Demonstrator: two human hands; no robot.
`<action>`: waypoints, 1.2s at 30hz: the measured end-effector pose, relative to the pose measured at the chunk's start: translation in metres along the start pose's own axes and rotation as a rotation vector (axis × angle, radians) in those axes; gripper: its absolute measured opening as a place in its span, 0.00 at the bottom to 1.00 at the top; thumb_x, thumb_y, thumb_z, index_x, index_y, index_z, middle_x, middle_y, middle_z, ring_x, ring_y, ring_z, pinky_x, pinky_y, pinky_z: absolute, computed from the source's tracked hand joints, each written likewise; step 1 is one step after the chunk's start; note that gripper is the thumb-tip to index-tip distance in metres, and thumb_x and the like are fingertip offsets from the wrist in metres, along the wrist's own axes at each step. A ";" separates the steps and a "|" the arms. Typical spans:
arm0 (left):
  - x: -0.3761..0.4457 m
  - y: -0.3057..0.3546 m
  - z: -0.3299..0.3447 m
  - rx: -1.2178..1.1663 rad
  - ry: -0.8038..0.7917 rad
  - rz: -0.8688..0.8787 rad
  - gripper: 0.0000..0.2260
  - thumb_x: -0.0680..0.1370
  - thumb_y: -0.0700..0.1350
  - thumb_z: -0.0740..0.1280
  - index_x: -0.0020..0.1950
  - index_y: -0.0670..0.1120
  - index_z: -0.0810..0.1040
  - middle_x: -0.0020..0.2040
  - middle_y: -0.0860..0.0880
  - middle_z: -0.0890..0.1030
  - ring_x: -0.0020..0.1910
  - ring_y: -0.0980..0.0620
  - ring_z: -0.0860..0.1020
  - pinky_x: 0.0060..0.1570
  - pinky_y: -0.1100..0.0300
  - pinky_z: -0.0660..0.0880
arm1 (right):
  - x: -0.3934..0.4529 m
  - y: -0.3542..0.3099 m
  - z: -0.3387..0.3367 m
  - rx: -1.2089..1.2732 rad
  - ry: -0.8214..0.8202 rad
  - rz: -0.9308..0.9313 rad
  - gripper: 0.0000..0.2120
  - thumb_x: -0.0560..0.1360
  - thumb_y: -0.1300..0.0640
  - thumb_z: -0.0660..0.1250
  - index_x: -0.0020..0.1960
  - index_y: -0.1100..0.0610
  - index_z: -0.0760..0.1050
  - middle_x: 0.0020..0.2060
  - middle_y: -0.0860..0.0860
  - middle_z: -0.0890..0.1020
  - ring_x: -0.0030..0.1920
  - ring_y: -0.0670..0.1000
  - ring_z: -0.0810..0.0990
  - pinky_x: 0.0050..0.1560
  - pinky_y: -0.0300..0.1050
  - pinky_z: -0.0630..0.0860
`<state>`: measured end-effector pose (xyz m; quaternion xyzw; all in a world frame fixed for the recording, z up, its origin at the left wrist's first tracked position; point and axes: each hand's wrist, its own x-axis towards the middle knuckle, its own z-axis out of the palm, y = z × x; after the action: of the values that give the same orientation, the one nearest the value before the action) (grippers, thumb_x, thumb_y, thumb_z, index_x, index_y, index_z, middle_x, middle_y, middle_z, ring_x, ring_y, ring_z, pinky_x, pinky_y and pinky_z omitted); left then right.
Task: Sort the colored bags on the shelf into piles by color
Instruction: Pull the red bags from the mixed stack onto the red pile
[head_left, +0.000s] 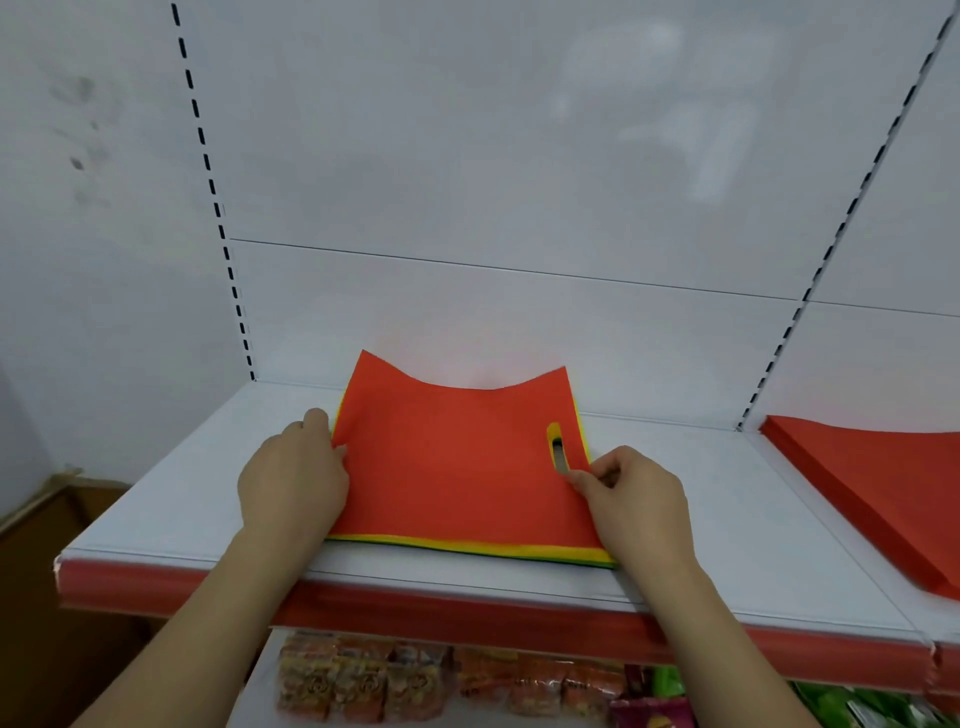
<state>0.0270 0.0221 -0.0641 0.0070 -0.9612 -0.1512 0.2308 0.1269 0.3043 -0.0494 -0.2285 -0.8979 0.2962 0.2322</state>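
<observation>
Sorting partly done: my left hand (293, 475) and right hand (631, 501) pinch the top red bag (457, 467) off the mixed stack (467, 550); a red pile (872, 493) lies right, yellow and green remain.

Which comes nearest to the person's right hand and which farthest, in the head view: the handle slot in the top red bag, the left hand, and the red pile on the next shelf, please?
From the right hand:
1. Handle slot in the top red bag, right beside its fingers.
2. Left hand, at the bag's opposite, left edge.
3. Red pile, on the neighbouring shelf to the right.
</observation>
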 end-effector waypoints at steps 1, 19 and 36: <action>-0.001 0.001 0.000 0.018 0.024 0.018 0.08 0.79 0.47 0.63 0.45 0.45 0.68 0.39 0.45 0.76 0.35 0.43 0.71 0.30 0.55 0.63 | -0.001 -0.001 0.000 0.000 0.014 -0.010 0.10 0.73 0.47 0.71 0.39 0.51 0.75 0.32 0.45 0.79 0.37 0.46 0.77 0.37 0.45 0.73; -0.022 0.035 -0.027 -0.363 0.288 0.226 0.14 0.80 0.39 0.60 0.65 0.47 0.73 0.49 0.45 0.80 0.41 0.39 0.79 0.38 0.48 0.76 | -0.024 0.014 -0.030 0.174 0.394 -0.399 0.16 0.81 0.60 0.59 0.68 0.53 0.73 0.51 0.45 0.80 0.47 0.44 0.78 0.50 0.37 0.73; -0.067 0.155 -0.017 -0.555 0.168 0.349 0.13 0.78 0.37 0.63 0.62 0.43 0.78 0.58 0.45 0.80 0.52 0.42 0.79 0.47 0.48 0.76 | -0.034 0.108 -0.122 -0.014 0.565 -0.301 0.17 0.78 0.67 0.60 0.65 0.61 0.75 0.56 0.54 0.78 0.48 0.37 0.69 0.47 0.21 0.64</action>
<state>0.1027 0.1706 -0.0339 -0.2083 -0.8478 -0.3640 0.3246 0.2507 0.4151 -0.0406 -0.1679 -0.8236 0.1769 0.5121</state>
